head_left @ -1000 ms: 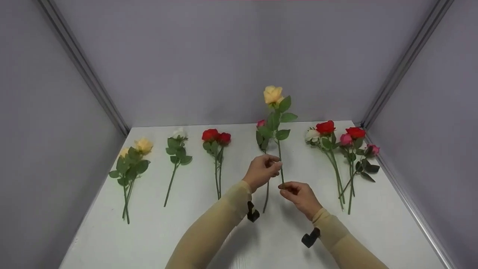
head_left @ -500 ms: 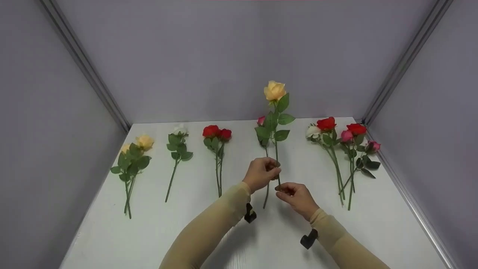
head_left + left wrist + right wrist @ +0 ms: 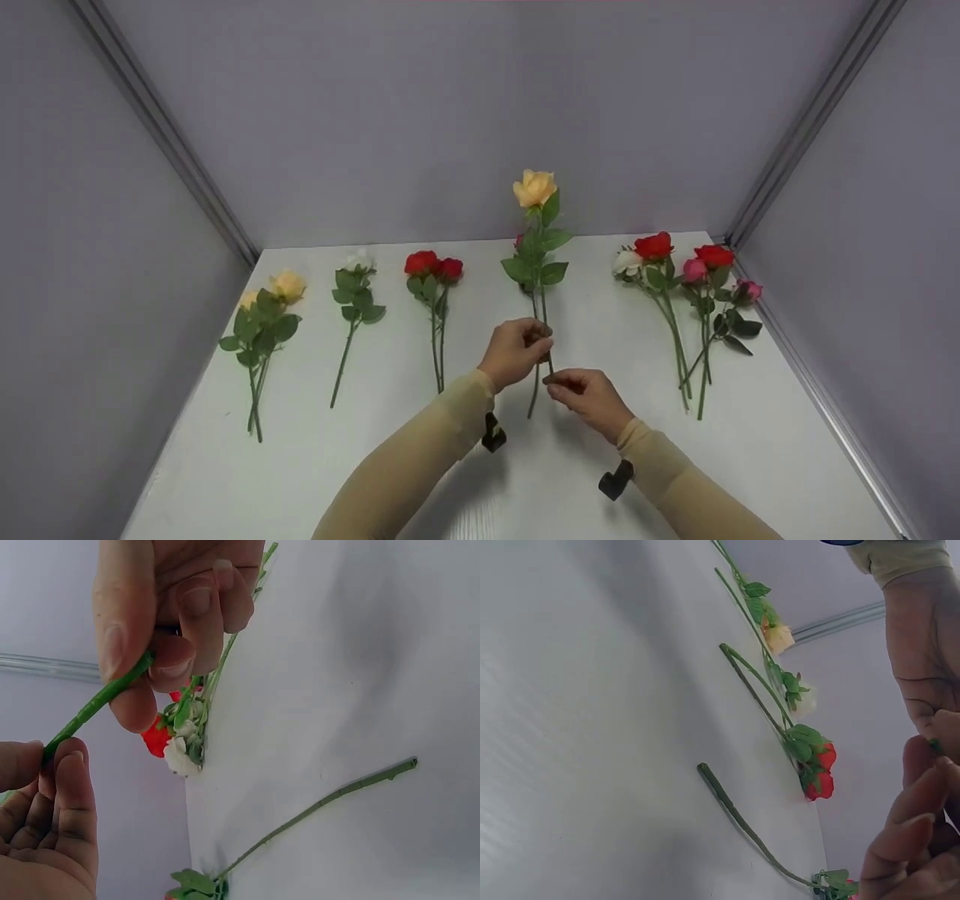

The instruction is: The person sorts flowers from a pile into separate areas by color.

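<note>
The left hand [image 3: 514,351] and the right hand [image 3: 590,397], near the middle of the frame, both pinch the stem of a single yellow rose [image 3: 535,189]; the right has its lower end, just below and to the right of the left, and the two do not touch. The held rose points up the frame, its bloom right of upper centre.

Over the last second that bloom has slid leftward in the picture and both hands have gone with it, their grips looking the same. It now stands in front of a lying pink rose [image 3: 531,401], the two stems nearly side by side in this view; I would read that as an adjustment of position, with the stem not yet let go. Leaves hide most of the pink bloom, so I cannot tell whether the flowers touch.

Beyond the hands, the white tabletop [image 3: 262,495] carries the rest: two red roses [image 3: 421,263] left of centre, a white rose [image 3: 354,289] farther left, then two yellow roses [image 3: 264,326] with crossed stems. Centre right lies a mixed group [image 3: 654,246] of red, white and pink blooms (some of its stems cross too).

Tan sleeves [image 3: 409,461] enter from the bottom edge. Behind stands a plain grey wall [image 3: 390,150], with metal strips [image 3: 166,135] down the corners at upper left and upper right.
</note>
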A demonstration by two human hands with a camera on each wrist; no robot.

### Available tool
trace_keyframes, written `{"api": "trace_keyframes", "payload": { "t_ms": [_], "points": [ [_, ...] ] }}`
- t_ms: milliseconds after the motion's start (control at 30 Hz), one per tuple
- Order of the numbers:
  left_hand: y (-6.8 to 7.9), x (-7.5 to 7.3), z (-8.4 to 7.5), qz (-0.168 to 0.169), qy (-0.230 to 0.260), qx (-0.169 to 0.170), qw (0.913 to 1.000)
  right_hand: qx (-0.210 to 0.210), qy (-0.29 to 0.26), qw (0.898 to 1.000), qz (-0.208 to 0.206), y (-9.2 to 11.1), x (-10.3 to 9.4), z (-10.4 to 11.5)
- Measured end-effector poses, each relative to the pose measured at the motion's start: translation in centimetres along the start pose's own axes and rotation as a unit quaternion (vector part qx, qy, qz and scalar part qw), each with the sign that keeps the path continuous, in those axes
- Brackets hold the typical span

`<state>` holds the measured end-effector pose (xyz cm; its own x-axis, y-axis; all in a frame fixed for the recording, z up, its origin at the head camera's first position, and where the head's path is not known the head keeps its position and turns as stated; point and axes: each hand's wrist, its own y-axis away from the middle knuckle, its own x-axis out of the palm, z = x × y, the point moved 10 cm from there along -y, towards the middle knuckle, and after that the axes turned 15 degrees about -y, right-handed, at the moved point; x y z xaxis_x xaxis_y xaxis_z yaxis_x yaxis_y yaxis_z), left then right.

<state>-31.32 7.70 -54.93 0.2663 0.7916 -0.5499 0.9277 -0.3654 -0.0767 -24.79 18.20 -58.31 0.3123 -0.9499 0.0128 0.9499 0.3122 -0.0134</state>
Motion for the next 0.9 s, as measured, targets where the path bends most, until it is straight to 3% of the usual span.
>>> {"api": "trace_keyframes", "payload": {
  "t_ms": [300, 533, 700, 900],
  "points": [
    [1.0, -0.4, 0.6, -0.001, 0.003, -0.001, 1.0000, 0.011, 0.001, 1.000, 0.013, -0.2, 0.7, -0.6],
    [1.7, -2.0, 1.7, -0.009, 0.000, -0.002, 1.0000, 0.011, -0.012, 1.000, 0.005, 0.1, 0.1, -0.7],
    [2.1, -4.1, 2.8, -0.019, -0.009, -0.012, 0.9997, 0.006, -0.007, 1.000, -0.026, 0.1, -2.7, -1.8],
    [3.3, -7.5, 4.7, -0.034, -0.046, -0.024, 0.9981, 0.030, 0.009, 0.995, -0.098, 0.9, -8.5, -4.4]
  ]
}}
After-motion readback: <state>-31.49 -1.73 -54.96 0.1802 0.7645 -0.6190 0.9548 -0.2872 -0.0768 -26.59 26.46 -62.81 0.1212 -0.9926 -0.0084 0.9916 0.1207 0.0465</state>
